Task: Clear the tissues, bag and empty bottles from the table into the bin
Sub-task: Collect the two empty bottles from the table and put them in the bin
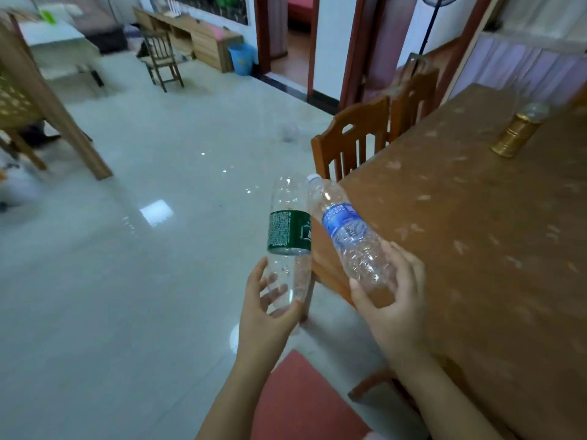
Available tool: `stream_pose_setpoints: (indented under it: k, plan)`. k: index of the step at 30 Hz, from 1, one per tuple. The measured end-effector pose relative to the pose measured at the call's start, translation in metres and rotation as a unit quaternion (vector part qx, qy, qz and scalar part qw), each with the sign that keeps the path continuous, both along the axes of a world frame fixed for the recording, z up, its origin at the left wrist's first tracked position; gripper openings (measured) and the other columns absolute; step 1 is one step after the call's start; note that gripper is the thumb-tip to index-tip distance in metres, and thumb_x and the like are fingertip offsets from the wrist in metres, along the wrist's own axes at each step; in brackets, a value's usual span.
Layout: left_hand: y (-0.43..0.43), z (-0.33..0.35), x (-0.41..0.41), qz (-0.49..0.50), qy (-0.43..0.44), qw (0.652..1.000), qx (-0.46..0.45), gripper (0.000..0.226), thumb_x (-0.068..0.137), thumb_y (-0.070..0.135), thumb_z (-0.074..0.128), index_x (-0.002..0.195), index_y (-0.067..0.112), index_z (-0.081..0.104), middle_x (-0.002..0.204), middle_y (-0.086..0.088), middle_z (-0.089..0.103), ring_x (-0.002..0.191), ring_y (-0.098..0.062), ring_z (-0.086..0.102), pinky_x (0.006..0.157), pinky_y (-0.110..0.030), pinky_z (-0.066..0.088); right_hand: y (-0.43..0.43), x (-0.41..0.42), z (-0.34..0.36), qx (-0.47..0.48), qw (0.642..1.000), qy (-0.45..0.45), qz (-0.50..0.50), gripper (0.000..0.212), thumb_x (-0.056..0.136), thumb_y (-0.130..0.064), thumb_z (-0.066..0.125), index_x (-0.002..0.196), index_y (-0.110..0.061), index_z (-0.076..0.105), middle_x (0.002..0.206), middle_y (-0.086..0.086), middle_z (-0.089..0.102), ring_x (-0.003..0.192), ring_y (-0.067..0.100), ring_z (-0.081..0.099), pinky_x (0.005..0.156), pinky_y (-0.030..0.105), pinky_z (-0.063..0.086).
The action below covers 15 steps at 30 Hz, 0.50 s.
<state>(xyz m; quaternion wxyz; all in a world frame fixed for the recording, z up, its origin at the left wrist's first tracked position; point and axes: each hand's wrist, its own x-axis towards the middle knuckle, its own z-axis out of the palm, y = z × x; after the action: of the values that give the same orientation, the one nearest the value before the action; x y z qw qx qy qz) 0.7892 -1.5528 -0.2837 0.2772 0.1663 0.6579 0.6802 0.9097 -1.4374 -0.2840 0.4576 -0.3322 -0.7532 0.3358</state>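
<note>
Green-label bottle [289, 236] clasped in left hand [270, 312]; blue-label bottle [346, 230] in right hand [394, 309].

A clear empty bottle with a green label [288, 231] stands nearly upright beside a blue-labelled, white-capped empty bottle [346, 231] tilted left, both held off the surface [460, 217].

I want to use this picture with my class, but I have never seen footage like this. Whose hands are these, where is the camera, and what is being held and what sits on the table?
The camera is worn on a person's head and looks forward and down, so you see their own bare hands. The left hand holds a clear bottle with a green label; the right hand holds a clear bottle with a blue label and a white cap. Both look empty. To the right is a table with a brown patterned cloth; a gold canister stands on it. Wooden chairs stand at the table's side. A blue bin stands far across the room.
</note>
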Motion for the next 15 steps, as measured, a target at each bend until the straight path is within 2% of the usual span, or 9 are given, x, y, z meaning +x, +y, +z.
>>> stream_pose_setpoints:
  k: [3,6,7,10,12,13,15]
  plan:
    - [-0.030,-0.008,-0.035,0.041,0.006,0.999,-0.010,0.069,0.078,-0.004,0.066,0.124,0.037,0.037,0.116,0.004,0.052,0.102,-0.009,0.058,0.061,-0.009,0.047,-0.023,-0.046,-0.004,-0.009,0.998,-0.017,0.060,0.063,0.072,-0.027,0.070,0.130,-0.022,0.044,0.128,0.010,0.040,0.117,0.012,0.044,0.089,0.015,0.043]
    - [-0.052,-0.015,-0.068,0.094,0.000,0.995,-0.018,0.067,0.080,-0.005,0.062,0.123,0.039,0.037,0.116,0.007,0.052,0.103,-0.009,0.059,0.059,-0.009,0.048,-0.038,-0.091,-0.011,0.001,0.994,-0.015,0.109,0.060,0.073,-0.026,0.069,0.127,-0.023,0.043,0.127,0.009,0.040,0.118,0.000,0.040,0.088,0.008,0.039]
    - [-0.057,-0.018,-0.078,0.111,0.000,0.994,-0.021,0.067,0.080,-0.005,0.062,0.124,0.039,0.037,0.116,0.008,0.052,0.103,-0.009,0.059,0.059,-0.008,0.047,-0.040,-0.103,-0.012,0.005,0.992,-0.020,0.126,0.059,0.074,-0.029,0.067,0.127,-0.022,0.044,0.126,0.008,0.041,0.120,0.001,0.039,0.090,0.011,0.039]
    - [-0.063,-0.024,-0.110,0.150,-0.003,0.988,-0.028,0.067,0.080,-0.007,0.062,0.126,0.035,0.037,0.114,0.009,0.051,0.103,-0.010,0.058,0.058,-0.007,0.046,-0.041,-0.146,-0.020,0.003,0.986,-0.033,0.162,0.057,0.075,-0.035,0.062,0.128,-0.025,0.045,0.126,0.005,0.041,0.120,0.020,0.044,0.095,0.029,0.044]
    - [-0.060,-0.028,-0.135,0.167,-0.004,0.985,-0.038,0.068,0.079,-0.007,0.062,0.129,0.033,0.037,0.113,0.007,0.051,0.102,-0.013,0.058,0.054,-0.007,0.046,-0.036,-0.178,-0.026,-0.004,0.985,-0.036,0.167,0.057,0.074,-0.035,0.062,0.127,-0.026,0.045,0.126,0.006,0.042,0.115,0.026,0.048,0.093,0.043,0.045]
    - [-0.057,-0.030,-0.150,0.174,-0.007,0.984,-0.043,0.069,0.079,-0.005,0.063,0.129,0.033,0.037,0.113,0.007,0.050,0.102,-0.013,0.058,0.052,-0.008,0.045,-0.032,-0.195,-0.028,-0.003,0.985,-0.039,0.166,0.057,0.073,-0.035,0.063,0.127,-0.025,0.046,0.126,0.007,0.044,0.114,0.026,0.049,0.091,0.046,0.046]
    - [-0.048,-0.031,-0.183,0.182,-0.017,0.982,-0.056,0.069,0.075,0.007,0.069,0.128,0.036,0.037,0.113,0.009,0.051,0.099,-0.011,0.058,0.051,-0.009,0.045,-0.022,-0.231,-0.030,-0.005,0.985,-0.031,0.171,0.056,0.072,-0.033,0.062,0.125,-0.024,0.048,0.125,0.009,0.046,0.112,0.024,0.050,0.088,0.041,0.046]
